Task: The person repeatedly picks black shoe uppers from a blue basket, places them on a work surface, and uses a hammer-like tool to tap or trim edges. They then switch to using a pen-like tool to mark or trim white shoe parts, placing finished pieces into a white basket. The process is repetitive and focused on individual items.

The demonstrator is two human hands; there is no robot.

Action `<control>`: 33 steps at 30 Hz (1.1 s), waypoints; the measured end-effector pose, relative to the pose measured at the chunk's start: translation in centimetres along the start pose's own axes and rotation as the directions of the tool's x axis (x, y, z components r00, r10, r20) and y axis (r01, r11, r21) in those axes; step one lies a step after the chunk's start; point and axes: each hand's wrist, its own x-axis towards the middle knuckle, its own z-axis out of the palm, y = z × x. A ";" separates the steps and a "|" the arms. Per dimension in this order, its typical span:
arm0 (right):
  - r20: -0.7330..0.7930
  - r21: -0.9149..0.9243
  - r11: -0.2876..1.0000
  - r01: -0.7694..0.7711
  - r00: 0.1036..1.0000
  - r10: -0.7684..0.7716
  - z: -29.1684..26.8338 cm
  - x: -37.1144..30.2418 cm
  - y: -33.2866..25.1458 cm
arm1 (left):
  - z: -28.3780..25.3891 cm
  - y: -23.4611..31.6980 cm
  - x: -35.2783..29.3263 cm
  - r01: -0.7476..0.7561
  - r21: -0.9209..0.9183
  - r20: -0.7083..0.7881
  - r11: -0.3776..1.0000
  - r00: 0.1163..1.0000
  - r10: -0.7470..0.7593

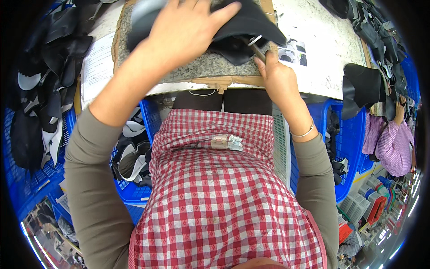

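Observation:
A black curved piece of material (253, 22), like part of a shoe upper, lies on a grey mottled slab (179, 80) at the table's front edge. Over its left part is my left hand (186, 29), thumb stretched out to the right; its fingertips are cut off by the top edge, and motion blurs the hand a little. My right hand (280, 76) is closed round a slim, stick-like tool (256, 50). The tool's upper end reaches under the black piece's right edge, beside a small white strip (255, 40). Its tip is hidden, so its exact kind cannot be told.
Heaps of black cut pieces lie left (58, 54) and right (371, 31). A printed sheet (98, 67) lies left of the slab. Blue baskets (351, 148) stand below the table, some holding pieces. Another person's checkered sleeve (394, 148) shows at far right.

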 end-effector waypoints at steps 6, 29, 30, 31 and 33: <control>-0.007 0.073 0.994 0.076 0.997 -0.076 -5.6 1.7 -2.1 | 4.2 3.5 -4.8 0.437 -0.216 0.098 0.873 0.899 -0.426; 0.257 0.418 0.904 -0.087 0.966 -0.026 -6.1 -0.5 -4.8 | -2.7 1.2 -20.3 0.819 -0.274 0.245 0.504 0.566 -0.787; 0.232 0.443 0.892 -0.091 0.973 -0.016 -6.3 -0.7 -4.4 | -3.4 1.4 -24.9 0.896 -0.203 0.257 0.394 0.437 -0.862; 0.216 0.461 0.881 -0.105 0.976 0.004 -6.3 -0.9 -3.9 | -4.2 2.2 -29.6 0.914 -0.189 0.194 0.358 0.393 -0.899; 0.103 0.385 0.922 -0.043 0.995 0.003 -5.1 -0.1 -2.7 | -5.9 3.2 -38.1 0.989 0.071 0.408 0.127 0.087 -0.909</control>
